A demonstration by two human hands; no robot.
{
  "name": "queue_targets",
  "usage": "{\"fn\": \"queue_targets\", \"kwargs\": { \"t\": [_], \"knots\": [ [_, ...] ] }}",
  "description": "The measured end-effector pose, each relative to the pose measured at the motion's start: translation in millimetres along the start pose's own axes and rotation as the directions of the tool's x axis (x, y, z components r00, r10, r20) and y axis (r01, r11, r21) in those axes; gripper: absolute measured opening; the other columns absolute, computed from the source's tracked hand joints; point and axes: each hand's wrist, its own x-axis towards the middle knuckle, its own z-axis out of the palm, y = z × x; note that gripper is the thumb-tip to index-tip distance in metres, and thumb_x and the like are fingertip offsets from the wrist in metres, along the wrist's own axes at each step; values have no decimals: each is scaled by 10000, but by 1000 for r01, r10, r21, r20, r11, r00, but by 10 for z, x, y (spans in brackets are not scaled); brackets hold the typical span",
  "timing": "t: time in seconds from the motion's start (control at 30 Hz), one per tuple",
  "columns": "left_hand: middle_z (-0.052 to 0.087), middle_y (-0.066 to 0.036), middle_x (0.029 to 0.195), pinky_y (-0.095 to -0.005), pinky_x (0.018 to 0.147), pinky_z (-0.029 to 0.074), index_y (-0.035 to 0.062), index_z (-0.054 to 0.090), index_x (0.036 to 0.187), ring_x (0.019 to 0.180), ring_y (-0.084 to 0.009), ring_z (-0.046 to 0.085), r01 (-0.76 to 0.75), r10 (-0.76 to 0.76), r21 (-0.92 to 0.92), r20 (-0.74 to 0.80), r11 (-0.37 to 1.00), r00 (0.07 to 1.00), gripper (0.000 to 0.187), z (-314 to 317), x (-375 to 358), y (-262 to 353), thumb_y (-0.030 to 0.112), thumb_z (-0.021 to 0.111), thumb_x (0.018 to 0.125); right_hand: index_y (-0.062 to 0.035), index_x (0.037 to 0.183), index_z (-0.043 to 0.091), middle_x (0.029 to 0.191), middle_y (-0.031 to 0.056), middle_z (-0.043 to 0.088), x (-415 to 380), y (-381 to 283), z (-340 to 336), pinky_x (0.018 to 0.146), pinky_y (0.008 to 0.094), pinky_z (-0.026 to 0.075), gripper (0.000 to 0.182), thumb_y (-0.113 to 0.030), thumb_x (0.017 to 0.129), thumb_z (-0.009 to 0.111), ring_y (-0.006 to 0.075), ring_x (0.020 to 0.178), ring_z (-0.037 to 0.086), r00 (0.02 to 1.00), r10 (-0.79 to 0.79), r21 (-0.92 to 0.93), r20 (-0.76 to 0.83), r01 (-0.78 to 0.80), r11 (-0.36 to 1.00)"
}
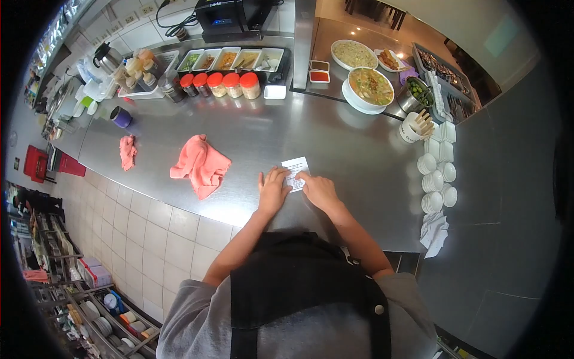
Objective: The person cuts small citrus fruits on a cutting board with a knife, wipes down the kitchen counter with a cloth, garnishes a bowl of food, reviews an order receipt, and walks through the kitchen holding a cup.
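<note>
A small printed paper slip (295, 163) lies on the steel counter right in front of me. My left hand (273, 190) rests along the slip's left edge, its fingers stretched out and lying flat. From the other side my right hand (320, 191) reaches over the slip, the index finger extended and touching the printed part. The other right fingers look bent and are partly hidden. Off to the left of my hands sits a crumpled pink cloth (201, 166), with a smaller pink cloth (127, 152) beyond it.
Red-lidded jars (249, 85) line the back of the steel counter (257, 128), before trays of toppings (227, 58). A soup bowl (371, 87) and a rice bowl (354, 54) stand at back right. Stacked white dishes (431, 181) edge the right side; a purple cup (121, 116) is left.
</note>
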Motion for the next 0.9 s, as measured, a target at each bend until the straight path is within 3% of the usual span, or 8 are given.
{"fn": "queue_targets", "kwargs": {
  "t": [0.23,0.3,0.4,0.47,0.53,0.67,0.9],
  "knots": [
    [532,-22,1345,-597,1157,184,162,559,1295,1394,-265,392,6,-6,17,-6,1000,1000,504,15,14,8,185,736,824,-180,1087,587,726,140,687,-15,-120,168,661,514,501,205,-124,899,530,351,703,691,996,-85,-93,-6,84,992],
    [531,-24,1345,-598,1157,185,163,555,1298,1394,-263,391,-2,2,23,-14,1000,1000,510,14,9,-3,184,738,822,-172,1072,569,674,122,680,-20,48,186,636,491,502,178,-128,908,515,326,647,693,999,-23,-287,-49,8,958],
    [534,-18,1339,-603,1157,196,146,560,1276,1390,-258,396,2,-2,11,-18,1000,1000,516,-7,5,27,146,746,795,-167,1072,555,664,112,680,-41,236,-106,598,466,502,173,-128,909,509,305,632,697,993,96,-407,-73,-118,906],
    [520,-22,1354,-598,1161,189,163,533,1311,1393,-260,389,-8,8,20,-6,1000,1000,534,-3,5,11,184,740,818,-173,1090,575,669,121,676,-80,212,-143,590,468,502,205,-121,901,512,319,635,692,996,64,-379,-69,-85,921],
    [523,-16,1350,-600,1161,188,156,541,1297,1394,-257,389,-10,10,9,-5,1000,1000,529,-6,8,17,167,742,808,-181,1114,597,679,133,674,-110,60,-57,624,487,507,243,-119,894,514,343,646,686,998,-39,-214,-42,29,976],
    [523,-8,1347,-601,1160,185,148,547,1285,1394,-253,389,6,-6,12,-7,1000,1000,528,-16,19,35,158,746,796,-189,1136,604,709,146,678,-109,-137,85,633,506,506,272,-116,888,518,372,672,678,997,-55,-71,-51,52,996],
    [523,-12,1342,-600,1159,187,146,544,1291,1391,-255,391,-1,1,49,-9,999,1000,532,-4,34,4,169,745,799,-189,1114,613,710,149,682,-105,129,108,655,500,507,262,-113,876,534,367,672,677,1000,-15,-237,-23,10,971]
  ]
}}
